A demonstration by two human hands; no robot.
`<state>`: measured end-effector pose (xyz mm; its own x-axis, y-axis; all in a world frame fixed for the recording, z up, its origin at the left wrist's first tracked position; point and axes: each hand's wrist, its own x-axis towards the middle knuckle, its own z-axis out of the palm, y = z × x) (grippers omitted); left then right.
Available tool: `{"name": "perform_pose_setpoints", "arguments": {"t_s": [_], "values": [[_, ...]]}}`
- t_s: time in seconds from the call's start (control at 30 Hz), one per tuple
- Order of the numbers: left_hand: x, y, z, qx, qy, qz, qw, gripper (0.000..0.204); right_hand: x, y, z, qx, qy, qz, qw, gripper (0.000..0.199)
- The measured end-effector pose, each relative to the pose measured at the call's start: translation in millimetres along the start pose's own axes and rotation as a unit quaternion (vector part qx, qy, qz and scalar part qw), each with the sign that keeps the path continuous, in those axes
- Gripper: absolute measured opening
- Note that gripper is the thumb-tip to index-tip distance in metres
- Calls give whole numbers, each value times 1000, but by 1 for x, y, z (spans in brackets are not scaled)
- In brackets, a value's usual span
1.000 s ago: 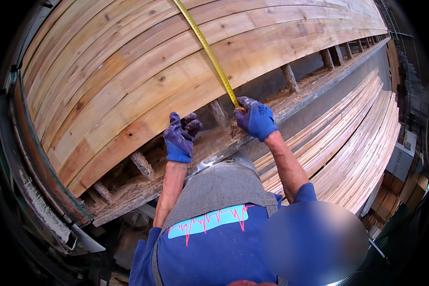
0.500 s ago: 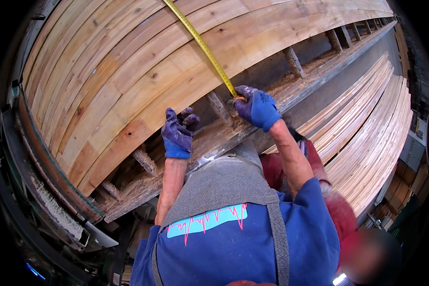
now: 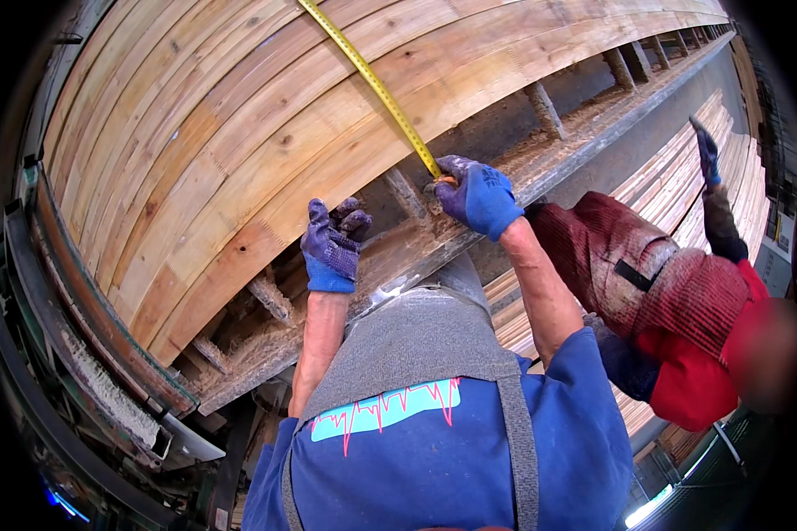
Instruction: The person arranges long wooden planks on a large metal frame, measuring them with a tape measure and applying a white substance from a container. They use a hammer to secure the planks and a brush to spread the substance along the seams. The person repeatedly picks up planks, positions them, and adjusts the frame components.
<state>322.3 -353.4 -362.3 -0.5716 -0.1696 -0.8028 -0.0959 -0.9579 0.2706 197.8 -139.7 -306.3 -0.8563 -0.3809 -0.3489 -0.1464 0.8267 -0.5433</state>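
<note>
A yellow tape measure [image 3: 376, 84] has its blade stretched across a row of wooden boards [image 3: 266, 146] laid side by side. My right hand [image 3: 483, 199], in a blue and purple work glove, is closed round the near end of that tape, just off the boards' near edge; a bit of orange shows at its fingers, and most of the case is hidden. My left hand [image 3: 333, 246], gloved alike, is raised by the same edge with its fingers loosely bent and apart. Nothing shows in it.
Sawdust lies along a metal ledge [image 3: 593, 146] with short crossbars [image 3: 543, 111] under the boards. At the right a co-worker in red [image 3: 629, 270] leans over stacked wood strips [image 3: 673, 168], one gloved hand [image 3: 707, 150] stretched out. A curved machine frame [image 3: 88, 327] borders the left.
The co-worker has come further into view at the right, bending over the stacked strips with an arm reaching out. My hands and the tape have hardly moved.
</note>
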Motion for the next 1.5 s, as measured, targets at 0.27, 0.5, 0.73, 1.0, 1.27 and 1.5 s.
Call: {"name": "perform_pose_setpoints", "arguments": {"t_s": [0.27,0.5,0.73,1.0,1.27,1.5], "values": [[5,-1,-13,10,-7,-3,1000,38,-4,-5,0,14,9,-1,1000,37],[-5,-1,-2,31,-1,6,1000,41,-6,-3,2,6,36,-33,999,34],[8,-3,-7,5,-11,-17,1000,43,-4,3,3,19,0,-13,1000,41],[5,-4,-1,31,15,-7,999,41,-7,-3,-4,19,-38,8,999,46],[15,-3,-12,29,-29,-15,999,48,-3,-6,-1,-24,-67,6,997,42],[2,1,-10,42,-43,1,998,37,-3,-4,8,-17,-10,-39,999,41]]}}
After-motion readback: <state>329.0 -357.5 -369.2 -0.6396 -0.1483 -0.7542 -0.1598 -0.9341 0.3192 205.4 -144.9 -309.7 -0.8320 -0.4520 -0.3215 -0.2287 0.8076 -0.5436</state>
